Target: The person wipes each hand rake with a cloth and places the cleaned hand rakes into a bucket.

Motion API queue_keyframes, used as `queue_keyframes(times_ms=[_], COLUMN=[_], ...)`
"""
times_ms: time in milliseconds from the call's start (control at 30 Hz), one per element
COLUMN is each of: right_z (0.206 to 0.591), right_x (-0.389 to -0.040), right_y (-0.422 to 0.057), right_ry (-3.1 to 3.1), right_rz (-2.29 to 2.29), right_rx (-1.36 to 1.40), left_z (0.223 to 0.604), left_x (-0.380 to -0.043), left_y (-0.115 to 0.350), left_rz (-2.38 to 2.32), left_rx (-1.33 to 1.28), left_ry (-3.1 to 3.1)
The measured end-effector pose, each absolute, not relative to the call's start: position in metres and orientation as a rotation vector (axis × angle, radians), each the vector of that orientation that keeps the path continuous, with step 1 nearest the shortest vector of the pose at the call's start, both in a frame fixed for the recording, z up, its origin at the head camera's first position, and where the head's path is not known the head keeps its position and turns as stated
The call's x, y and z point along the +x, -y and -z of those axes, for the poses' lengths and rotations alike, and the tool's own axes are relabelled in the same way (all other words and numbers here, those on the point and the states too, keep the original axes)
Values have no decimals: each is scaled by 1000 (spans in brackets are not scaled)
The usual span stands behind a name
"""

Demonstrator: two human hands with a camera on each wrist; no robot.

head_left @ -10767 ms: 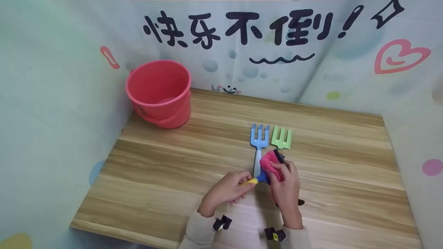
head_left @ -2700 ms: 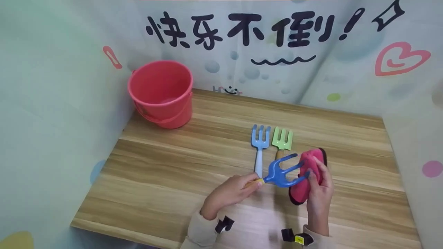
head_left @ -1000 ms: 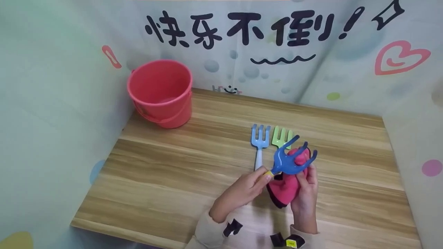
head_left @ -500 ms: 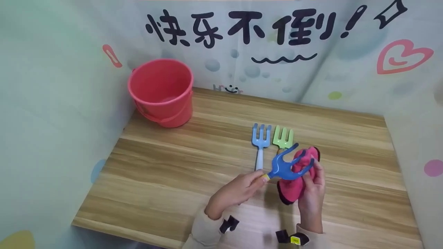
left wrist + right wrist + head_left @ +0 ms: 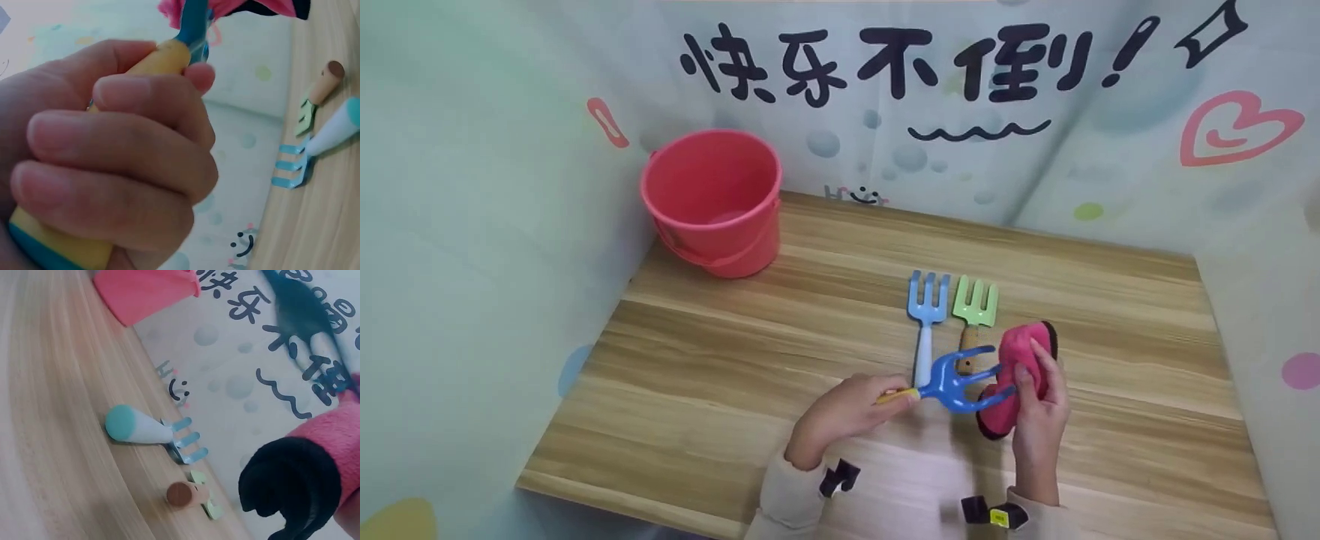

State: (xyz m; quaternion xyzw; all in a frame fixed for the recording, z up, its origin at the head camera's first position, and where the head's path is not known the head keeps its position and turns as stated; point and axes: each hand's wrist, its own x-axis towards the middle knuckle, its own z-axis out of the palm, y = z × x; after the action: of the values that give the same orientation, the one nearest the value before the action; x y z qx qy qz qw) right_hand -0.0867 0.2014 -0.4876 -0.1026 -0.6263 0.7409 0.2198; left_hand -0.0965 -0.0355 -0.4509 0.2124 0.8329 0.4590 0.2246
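My left hand grips the yellow handle of a blue three-tined garden hand fork, its fingers wrapped round the handle in the left wrist view. The tines point right and reach up to a soft pink cloth with black edging. My right hand holds that bunched cloth, thumb on its near face. In the right wrist view the cloth's black end shows at the lower right, and the blue fork is blurred above. Both hands are raised over the table.
A light blue fork and a green fork with a wooden handle lie side by side on the wooden table, just beyond the hands. A red bucket stands at the back left. Printed fabric walls border the table.
Over the last second, the fork has moved left and down, its tines tilting from up-right to nearly level. The cloth has shifted slightly right. Earlier, the cloth was wrapped about the fork's head.
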Motion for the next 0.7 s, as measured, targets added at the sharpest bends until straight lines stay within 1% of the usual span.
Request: queue_keyframes(times_ms=[133,267,500,700], right_z=[491,493,495,496], right_x=[-92,-92,-86,-84], right_y=[-196,-187,-170,-163], right_ry=[1632,1618,1590,1322], right_rz=[-2176,-2400,-2834,-3032], right_rx=[-388,-389,-184,-139], left_z=[454,456,454,454], left_x=[-96,-95,-91,-90], left_y=[31,21,6,-1], left_rz=[-1345,-1462,-1542,-1556], left_rx=[614,637,635,679], left_ry=[-2353,-2403,-2415,-2433])
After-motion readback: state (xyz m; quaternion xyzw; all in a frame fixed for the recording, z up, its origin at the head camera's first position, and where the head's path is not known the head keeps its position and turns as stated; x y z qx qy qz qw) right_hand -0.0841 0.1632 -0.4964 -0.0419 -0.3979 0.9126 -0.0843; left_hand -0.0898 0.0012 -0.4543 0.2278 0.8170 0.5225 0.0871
